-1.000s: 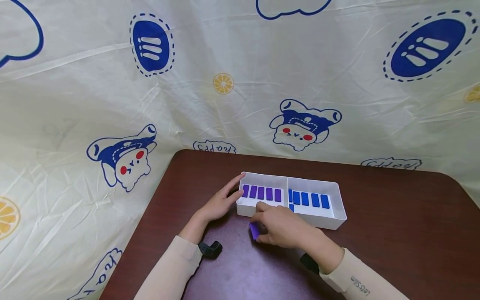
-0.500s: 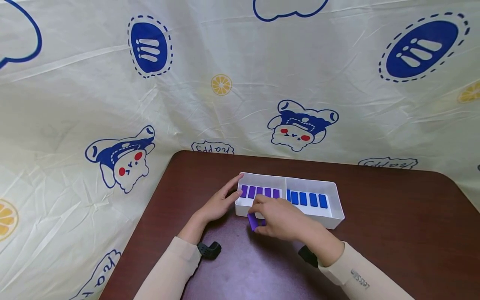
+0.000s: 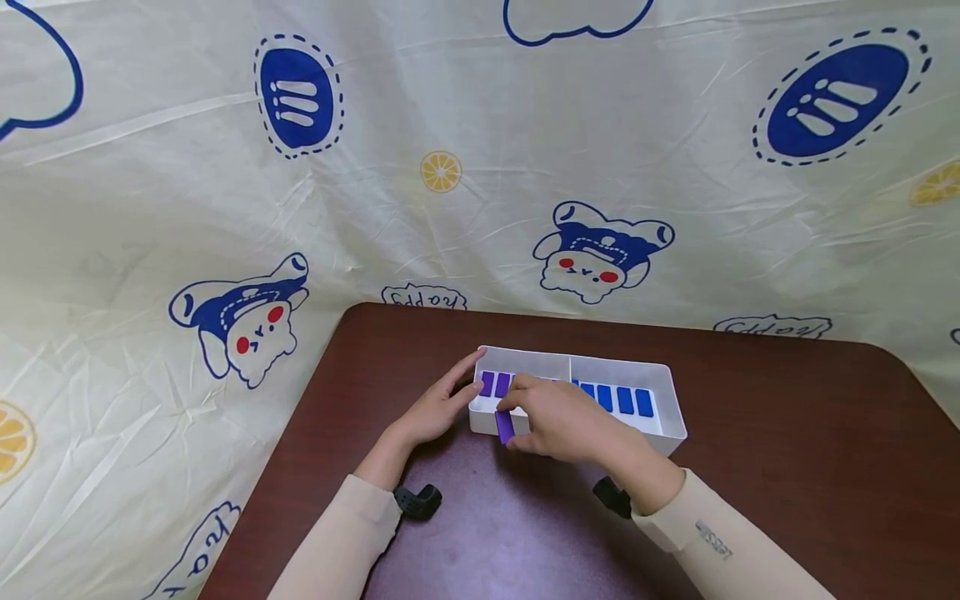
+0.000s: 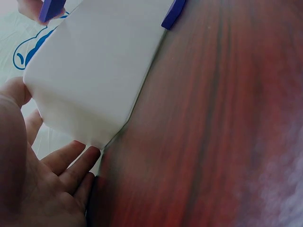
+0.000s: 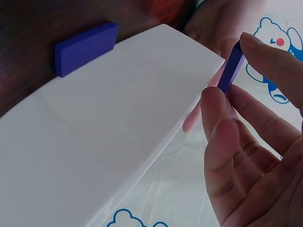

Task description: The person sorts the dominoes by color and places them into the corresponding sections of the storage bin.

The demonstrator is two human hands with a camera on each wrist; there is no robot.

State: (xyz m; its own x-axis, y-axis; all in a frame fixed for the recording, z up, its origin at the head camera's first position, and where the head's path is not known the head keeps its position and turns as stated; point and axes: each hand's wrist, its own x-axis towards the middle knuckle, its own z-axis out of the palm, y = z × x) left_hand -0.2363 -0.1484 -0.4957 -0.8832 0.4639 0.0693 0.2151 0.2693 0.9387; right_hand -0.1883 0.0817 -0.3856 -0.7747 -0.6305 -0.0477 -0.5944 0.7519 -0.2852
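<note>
A white two-compartment box (image 3: pixel 667 429) sits on the table. My left hand (image 3: pixel 437 412) rests on its left end, fingers spread; in the left wrist view its fingertips touch the end wall. My right hand (image 3: pixel 566 421) pinches a purple rectangular block (image 3: pixel 504 427) between thumb and fingers, in front of the box's left compartment near rim height. The right wrist view shows this held block (image 5: pixel 231 68) edge-on. A second purple block (image 5: pixel 86 48) stands on the table against the front wall, hidden by my right hand in the head view.
Purple blocks (image 3: pixel 487 383) line up in the left compartment, partly covered by my right hand. Several blue blocks (image 3: pixel 625 400) form a row in the right compartment. A patterned curtain (image 3: pixel 450 100) hangs behind the brown table (image 3: pixel 405 333).
My right hand has risen with the purple block from near the table toward the box's front rim, and now covers more of the purple row. My left hand stays on the box.
</note>
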